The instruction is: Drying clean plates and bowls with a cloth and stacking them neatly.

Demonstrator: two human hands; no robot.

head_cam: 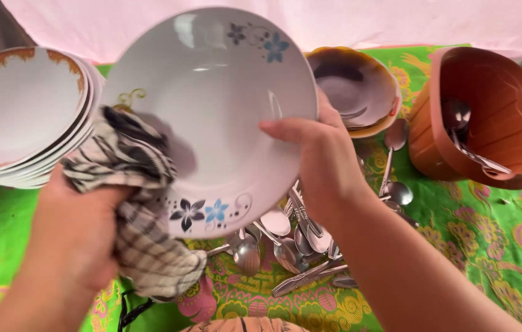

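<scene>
1. A wide, shallow white ceramic bowl with blue and black flower prints on its rim is held tilted above the worktop, its hollow facing the camera, in the middle of the view.
2. The right hand grips the bowl's right edge, fingers curled over the rim and onto the inner face.
3. The left hand is closed around a bunched black-and-cream checked cloth, which presses against the bowl's lower left rim and inner wall.
4. Directly beneath the bowl, a loose heap of steel spoons and other cutlery lies on the bright green patterned cloth covering the worktop.
5. At the left, a stack of white plates with orange-brown rim decoration sits just beside the bowl.
6. Behind the right hand stands a brown-glazed bowl.
7. At the far right, a tipped terracotta-coloured plastic basket holds a few more spoons.
</scene>
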